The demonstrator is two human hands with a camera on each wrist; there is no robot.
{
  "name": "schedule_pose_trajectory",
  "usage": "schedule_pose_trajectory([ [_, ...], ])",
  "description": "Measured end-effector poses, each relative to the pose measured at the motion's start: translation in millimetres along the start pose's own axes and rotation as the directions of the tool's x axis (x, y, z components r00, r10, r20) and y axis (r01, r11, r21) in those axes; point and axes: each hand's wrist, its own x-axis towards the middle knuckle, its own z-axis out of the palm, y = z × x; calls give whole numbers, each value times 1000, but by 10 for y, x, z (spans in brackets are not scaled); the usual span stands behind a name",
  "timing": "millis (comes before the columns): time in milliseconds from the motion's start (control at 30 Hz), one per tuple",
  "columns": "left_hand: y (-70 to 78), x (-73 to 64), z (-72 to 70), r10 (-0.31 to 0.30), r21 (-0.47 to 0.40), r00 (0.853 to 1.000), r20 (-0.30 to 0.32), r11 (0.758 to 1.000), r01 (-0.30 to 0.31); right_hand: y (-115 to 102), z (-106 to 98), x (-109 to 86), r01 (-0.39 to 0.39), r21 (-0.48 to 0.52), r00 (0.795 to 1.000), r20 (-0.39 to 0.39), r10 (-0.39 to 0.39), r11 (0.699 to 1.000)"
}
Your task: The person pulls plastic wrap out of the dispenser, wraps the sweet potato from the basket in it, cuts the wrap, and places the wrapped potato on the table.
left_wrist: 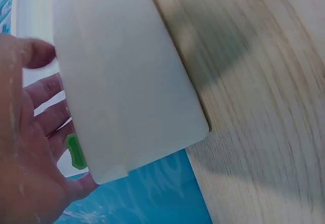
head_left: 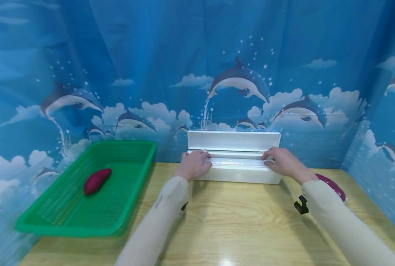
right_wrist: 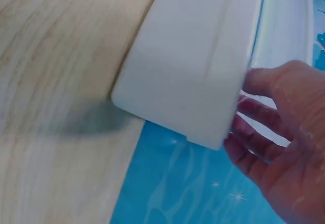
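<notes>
A long white box stands on the table with its lid raised at the back. Inside lies a glossy, pale length that looks like a roll of plastic film. My left hand grips its left end, fingers curled over the box's rim. My right hand holds the right end the same way, thumb at the front rim. In both wrist views the box's front wall hides the fingertips. A small green piece shows beside the left fingers.
A green plastic basket on the left holds a dark red sweet potato. Beyond my right forearm lies a shiny dark red object, partly hidden. A dolphin-print curtain hangs behind the wooden table.
</notes>
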Motion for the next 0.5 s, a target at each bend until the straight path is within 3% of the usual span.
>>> schedule_pose_trajectory([
  [233, -155, 16, -28, -30, -100, 995, -92, 995, 21, 86, 120, 11, -39, 116, 985, -160, 58, 993],
  [400, -284, -19, -33, -100, -200, 976, -194, 978, 61, 152, 207, 4, -53, 149, 966, -241, 88, 987],
  [500, -344, -44, -15, -130, -298, 963, -235, 953, 56, 174, 237, 4, -57, 147, 960, -265, 95, 988],
])
